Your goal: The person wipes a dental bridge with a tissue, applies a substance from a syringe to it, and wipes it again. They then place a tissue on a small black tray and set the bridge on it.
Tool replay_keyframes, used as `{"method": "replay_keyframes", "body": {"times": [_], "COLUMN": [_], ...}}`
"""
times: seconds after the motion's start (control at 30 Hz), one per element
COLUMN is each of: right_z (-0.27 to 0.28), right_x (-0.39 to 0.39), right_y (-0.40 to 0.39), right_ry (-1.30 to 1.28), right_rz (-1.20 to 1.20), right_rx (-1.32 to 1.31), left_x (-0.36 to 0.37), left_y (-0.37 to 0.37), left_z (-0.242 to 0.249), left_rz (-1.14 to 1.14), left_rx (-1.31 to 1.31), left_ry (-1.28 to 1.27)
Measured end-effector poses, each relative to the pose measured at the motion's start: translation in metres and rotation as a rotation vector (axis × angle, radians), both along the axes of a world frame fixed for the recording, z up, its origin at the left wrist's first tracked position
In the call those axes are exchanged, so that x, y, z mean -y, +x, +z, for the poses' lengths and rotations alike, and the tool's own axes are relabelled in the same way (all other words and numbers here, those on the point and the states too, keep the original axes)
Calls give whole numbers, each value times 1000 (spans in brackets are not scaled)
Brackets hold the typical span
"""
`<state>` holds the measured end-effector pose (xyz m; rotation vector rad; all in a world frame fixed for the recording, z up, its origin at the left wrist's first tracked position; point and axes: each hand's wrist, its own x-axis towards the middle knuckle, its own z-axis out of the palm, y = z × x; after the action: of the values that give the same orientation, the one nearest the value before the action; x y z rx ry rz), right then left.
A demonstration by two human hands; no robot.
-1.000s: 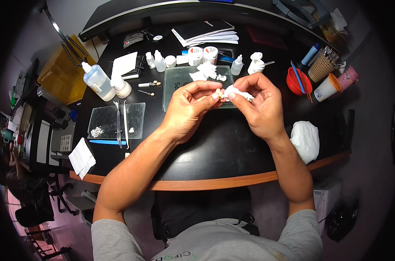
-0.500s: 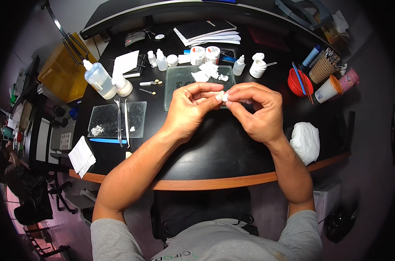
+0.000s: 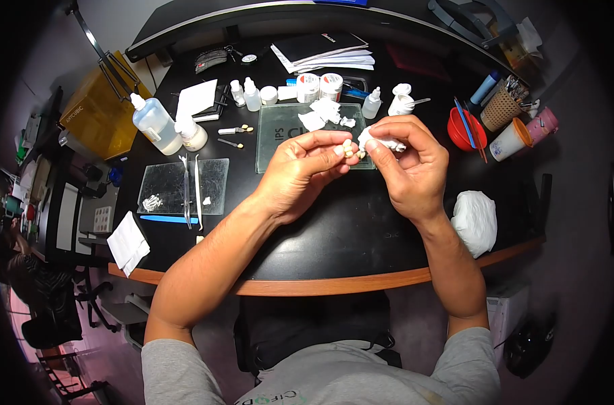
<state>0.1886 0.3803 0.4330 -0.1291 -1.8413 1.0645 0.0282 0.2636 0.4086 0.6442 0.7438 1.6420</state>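
Your left hand [image 3: 300,172] pinches a small tooth-coloured piece [image 3: 349,150] at its fingertips; your right hand [image 3: 408,162] presses a white tissue wad [image 3: 381,140] against it, above the glass slab [image 3: 280,135] on the black desk [image 3: 347,229].

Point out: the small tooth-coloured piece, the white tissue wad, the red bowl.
small tooth-coloured piece [image 3: 349,150], head view, its exposed middle past the fingertips.
white tissue wad [image 3: 381,141], head view, its visible top fold.
red bowl [image 3: 459,129], head view, left rim.

Overhead light was bright and even on the bench [image 3: 334,223]; soft glare on its black top. Fisheye bent the edges, corners vignetted dark; centre sharp
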Motion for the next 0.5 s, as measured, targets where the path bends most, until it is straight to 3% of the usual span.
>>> {"method": "replay_keyframes", "body": {"times": [0.33,0.5], "right_z": [6,3], "right_x": [7,4], "right_y": [1,0], "right_ry": [-47,269], "right_rz": [-17,-86], "right_rx": [24,106], "left_x": [1,1], "left_y": [-1,2], "left_z": [2,-1], "left_rz": [-50,6], "left_rx": [57,-86], "left_ry": [-29,-33]}}
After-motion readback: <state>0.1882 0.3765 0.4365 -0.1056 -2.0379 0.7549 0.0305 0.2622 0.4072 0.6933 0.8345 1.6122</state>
